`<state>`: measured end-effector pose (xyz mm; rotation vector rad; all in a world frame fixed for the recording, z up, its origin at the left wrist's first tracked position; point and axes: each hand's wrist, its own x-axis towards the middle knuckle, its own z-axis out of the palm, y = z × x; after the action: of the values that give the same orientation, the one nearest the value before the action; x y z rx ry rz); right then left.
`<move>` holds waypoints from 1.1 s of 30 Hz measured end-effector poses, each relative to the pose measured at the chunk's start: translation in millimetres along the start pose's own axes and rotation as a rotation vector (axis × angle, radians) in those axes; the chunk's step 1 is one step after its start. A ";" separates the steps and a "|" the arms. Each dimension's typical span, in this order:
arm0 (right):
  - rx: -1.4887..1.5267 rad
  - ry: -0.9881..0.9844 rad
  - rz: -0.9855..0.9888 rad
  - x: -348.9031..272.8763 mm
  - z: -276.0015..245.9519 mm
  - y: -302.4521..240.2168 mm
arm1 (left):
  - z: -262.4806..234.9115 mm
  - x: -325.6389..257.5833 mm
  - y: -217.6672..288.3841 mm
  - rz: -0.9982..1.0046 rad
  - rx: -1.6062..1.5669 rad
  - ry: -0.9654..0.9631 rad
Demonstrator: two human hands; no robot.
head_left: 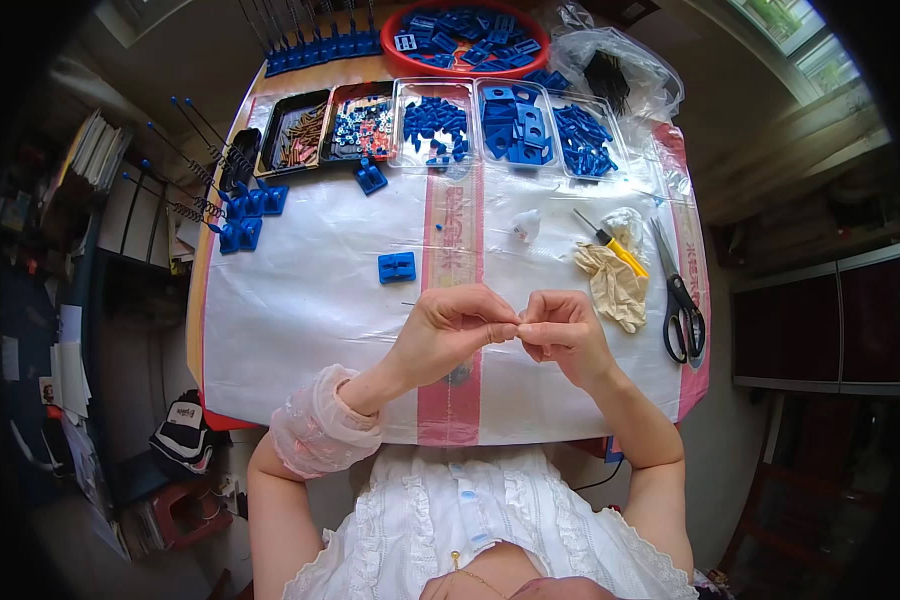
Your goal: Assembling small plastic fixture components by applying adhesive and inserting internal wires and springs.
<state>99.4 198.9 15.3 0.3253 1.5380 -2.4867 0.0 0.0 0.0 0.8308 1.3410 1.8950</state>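
Note:
My left hand (460,325) and my right hand (565,335) meet over the middle of the table, fingertips touching. Thumb and forefinger of each are pinched together; whatever is between them is too small or hidden to name. A short dark thin end (407,303) shows just left of my left hand; I cannot tell if it belongs to something held. Beyond that hand lies a blue plastic base piece (397,267). A tiny blue part (439,227) rests farther off on the sheet, and a small whitish translucent object (526,226) is beyond my right hand.
Along the back stand a tray of brass-coloured pins (298,135), a tray of small mixed parts (363,125) and clear boxes of blue parts (436,128). Behind is a red basin (398,62). Scissors (682,300), a yellow-handled screwdriver (625,252) and a beige cloth (615,288) lie right; spring-rod assemblies (240,215) left.

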 end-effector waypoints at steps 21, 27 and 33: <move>0.158 0.015 0.123 3.3 -0.7 1.0 | 1.9 3.9 0.7 0.333 0.585 0.035; 0.267 -0.032 0.212 5.3 -5.3 3.0 | 5.2 3.4 -2.9 0.244 0.463 0.056; 0.275 -0.077 0.220 5.8 -7.9 3.7 | 7.3 1.6 -3.8 0.133 0.223 0.063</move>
<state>95.5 204.1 7.1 0.4111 1.0678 -2.4999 5.5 6.1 -1.4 0.9994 1.5920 1.9090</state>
